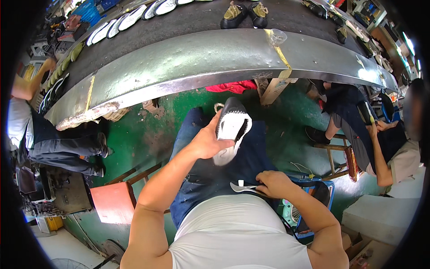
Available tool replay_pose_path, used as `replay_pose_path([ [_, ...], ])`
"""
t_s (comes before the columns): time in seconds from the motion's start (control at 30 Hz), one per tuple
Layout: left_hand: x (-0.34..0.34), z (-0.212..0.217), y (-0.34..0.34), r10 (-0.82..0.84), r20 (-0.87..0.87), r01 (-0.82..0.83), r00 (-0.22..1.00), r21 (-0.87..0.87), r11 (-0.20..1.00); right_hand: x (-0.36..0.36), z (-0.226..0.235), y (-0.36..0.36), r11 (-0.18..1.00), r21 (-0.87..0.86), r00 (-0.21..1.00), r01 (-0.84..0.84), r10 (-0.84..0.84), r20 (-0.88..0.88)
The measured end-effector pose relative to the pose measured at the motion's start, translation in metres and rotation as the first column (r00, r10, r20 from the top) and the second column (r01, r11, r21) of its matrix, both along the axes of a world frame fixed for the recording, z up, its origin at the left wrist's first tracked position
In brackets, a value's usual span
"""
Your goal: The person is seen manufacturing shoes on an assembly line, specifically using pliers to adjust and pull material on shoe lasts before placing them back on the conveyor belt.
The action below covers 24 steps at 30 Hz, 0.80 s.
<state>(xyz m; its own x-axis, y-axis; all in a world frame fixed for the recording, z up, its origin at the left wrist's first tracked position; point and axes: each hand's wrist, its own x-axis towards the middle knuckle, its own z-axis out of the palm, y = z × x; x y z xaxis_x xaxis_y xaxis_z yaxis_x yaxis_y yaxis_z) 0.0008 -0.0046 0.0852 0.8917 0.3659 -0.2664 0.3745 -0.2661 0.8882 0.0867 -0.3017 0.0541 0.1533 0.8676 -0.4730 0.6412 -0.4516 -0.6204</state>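
Observation:
My left hand (208,142) grips a shoe (232,127) with a black toe, zigzag stitching and a white middle, held up over my lap. Its toe points away from me, and a cord loop shows beside it. Closer to my body, my right hand (274,184) is closed round the handle of a curved metal tool (242,188) with a silvery blade. The blade points left, apart from the shoe. A small white piece (241,183) shows just behind the blade; I cannot tell whether it belongs to the tool.
Ahead runs a metal-edged conveyor bench (179,67) bearing white soles (133,19), dark shoes (234,15) and a clear cup (277,37). Co-workers sit at far left and right. A red-topped stool (113,201) stands left; a turquoise fan (290,213) is by my right side.

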Motion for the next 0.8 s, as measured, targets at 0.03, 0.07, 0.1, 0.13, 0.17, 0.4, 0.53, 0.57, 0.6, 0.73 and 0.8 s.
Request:
replay_pose_path([
  [0.03,0.001,-0.001,0.005,-0.097,-0.017,0.093,0.995,-0.16,0.983,-0.001,-0.007,-0.003,0.997,0.047,0.992,-0.064,0.059,0.108],
  [0.07,0.001,-0.004,0.008,-0.195,-0.02,0.179,0.981,-0.317,0.931,-0.004,-0.011,-0.005,0.988,0.085,0.97,-0.131,0.11,0.216],
  [0.1,-0.001,-0.021,0.01,-0.228,-0.094,0.177,0.969,-0.377,0.909,-0.007,-0.009,-0.006,0.987,0.088,0.97,-0.132,0.11,0.217],
  [0.13,-0.006,-0.034,0.006,-0.28,-0.131,0.23,0.951,-0.309,0.923,-0.013,-0.004,-0.008,0.968,0.205,0.97,-0.142,0.096,0.222],
  [0.17,-0.006,-0.048,0.001,-0.267,-0.268,0.184,0.925,-0.298,0.937,-0.016,0.0,-0.01,0.936,0.318,0.971,-0.152,0.081,0.224],
  [0.4,-0.029,-0.103,-0.012,0.031,-0.235,-0.059,0.972,-0.112,0.992,-0.006,0.013,-0.012,0.962,0.213,0.977,-0.172,0.14,0.16],
  [0.53,-0.032,-0.093,-0.001,-0.109,-0.187,-0.011,0.976,-0.546,0.838,0.002,0.002,-0.008,0.978,0.089,0.98,-0.188,0.181,0.079],
  [0.57,-0.026,-0.069,0.002,-0.189,-0.269,-0.02,0.944,-0.622,0.783,0.01,-0.006,-0.01,0.987,0.13,0.99,-0.095,0.107,-0.095],
  [0.6,-0.031,-0.059,-0.001,-0.172,-0.273,-0.037,0.946,-0.621,0.783,0.016,-0.005,-0.013,0.985,0.131,0.987,-0.112,0.125,-0.099],
  [0.73,-0.046,-0.063,-0.009,-0.234,-0.138,0.024,0.962,-0.817,0.576,0.026,-0.003,-0.025,0.878,-0.437,0.654,0.197,-0.45,-0.608],
  [0.8,-0.063,-0.082,-0.031,-0.111,0.085,0.14,0.99,-0.632,0.762,0.027,0.008,-0.02,0.915,-0.393,0.834,0.091,-0.285,-0.472],
])
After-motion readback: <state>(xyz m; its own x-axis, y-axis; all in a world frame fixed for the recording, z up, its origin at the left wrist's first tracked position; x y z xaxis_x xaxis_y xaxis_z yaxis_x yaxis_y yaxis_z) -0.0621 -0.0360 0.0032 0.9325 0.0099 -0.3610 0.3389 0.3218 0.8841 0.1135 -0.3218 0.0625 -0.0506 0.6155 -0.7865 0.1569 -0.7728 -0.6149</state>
